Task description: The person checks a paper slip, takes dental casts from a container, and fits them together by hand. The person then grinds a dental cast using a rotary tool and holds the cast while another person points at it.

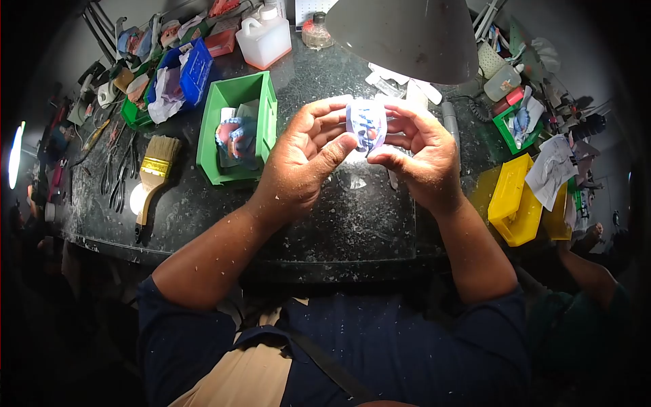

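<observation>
Under the grey lamp shade, a pale blue-white dental cast (366, 125) is held up between both hands. My left hand (308, 152) has its thumb and fingers closed on the cast's left edge. My right hand (424, 152) grips the opposite edge in the same way. The cast's upper face is brightly lit and shows darker blue and reddish marks. To the left of my left hand stands a green bin (207, 146) with a blue and pink dental model (237, 139) and paper inside.
A brush (156, 169) and pliers (121, 173) lie at the left. Behind are a blue bin (196, 71) and a white jug (264, 42). The lamp shade (407, 34) hangs low above the hands. At right are a yellow bin (513, 200) and another person's arm (588, 271).
</observation>
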### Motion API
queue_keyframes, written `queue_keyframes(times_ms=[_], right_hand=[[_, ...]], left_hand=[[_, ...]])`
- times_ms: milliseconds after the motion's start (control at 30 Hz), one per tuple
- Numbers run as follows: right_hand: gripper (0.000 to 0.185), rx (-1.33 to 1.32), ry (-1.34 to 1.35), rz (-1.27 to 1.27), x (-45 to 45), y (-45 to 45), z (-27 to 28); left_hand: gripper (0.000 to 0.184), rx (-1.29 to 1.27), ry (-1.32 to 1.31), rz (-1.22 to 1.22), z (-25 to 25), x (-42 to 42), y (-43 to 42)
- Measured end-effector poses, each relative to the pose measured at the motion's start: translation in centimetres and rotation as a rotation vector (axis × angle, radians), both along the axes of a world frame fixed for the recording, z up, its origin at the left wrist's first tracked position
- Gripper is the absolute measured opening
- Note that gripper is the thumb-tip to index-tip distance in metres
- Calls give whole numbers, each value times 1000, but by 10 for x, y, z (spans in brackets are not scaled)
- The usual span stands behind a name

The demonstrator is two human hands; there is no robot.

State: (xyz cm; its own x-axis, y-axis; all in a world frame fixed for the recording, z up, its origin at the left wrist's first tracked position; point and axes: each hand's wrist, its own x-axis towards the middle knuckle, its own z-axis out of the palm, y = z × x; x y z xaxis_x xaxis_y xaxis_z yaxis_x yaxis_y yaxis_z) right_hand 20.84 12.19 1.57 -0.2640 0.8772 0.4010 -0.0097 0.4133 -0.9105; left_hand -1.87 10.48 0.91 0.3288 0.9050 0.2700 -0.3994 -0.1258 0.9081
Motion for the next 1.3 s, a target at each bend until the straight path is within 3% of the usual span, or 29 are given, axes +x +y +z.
queue_keyframes(times_ms=[300, 400, 933, 1300], right_hand=[[69, -21, 6, 14, 0, -3, 3], [69, -33, -17, 17, 2, -5, 5], [66, -116, 48, 55, 0, -6, 6], [67, -10, -38, 50, 3, -3, 6]], left_hand=[[61, 4, 35, 0, 2, -2, -2], [53, -26, -23, -18, 5, -3, -1], [54, -7, 11, -1, 2, -3, 1], [59, 12, 49, 14, 2, -3, 0]])
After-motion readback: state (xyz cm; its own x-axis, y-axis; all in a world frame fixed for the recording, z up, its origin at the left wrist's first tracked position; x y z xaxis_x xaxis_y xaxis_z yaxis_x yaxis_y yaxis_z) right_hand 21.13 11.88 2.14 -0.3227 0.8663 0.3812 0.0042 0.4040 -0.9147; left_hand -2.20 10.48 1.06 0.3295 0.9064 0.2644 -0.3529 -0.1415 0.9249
